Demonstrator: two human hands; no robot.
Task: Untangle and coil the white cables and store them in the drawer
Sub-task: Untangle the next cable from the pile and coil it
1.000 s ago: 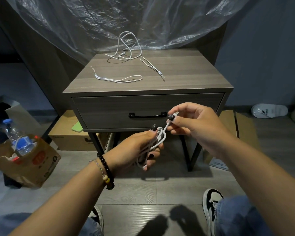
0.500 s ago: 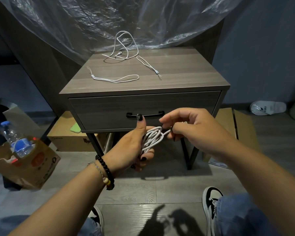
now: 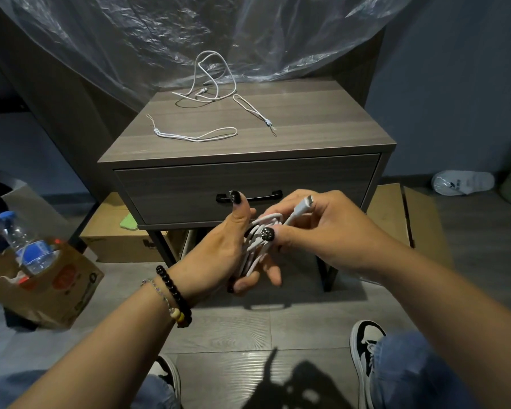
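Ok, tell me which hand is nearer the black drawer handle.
Left. The left hand's raised thumb overlaps the drawer handle in view; the right hand, pinching the cable's plug end, sits below and right.

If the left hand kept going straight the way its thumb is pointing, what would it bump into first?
Probably the drawer front, near its black handle. The left hand, holding the coiled white cable, has its thumb pointing up toward that spot. Depth is hard to judge from one view.
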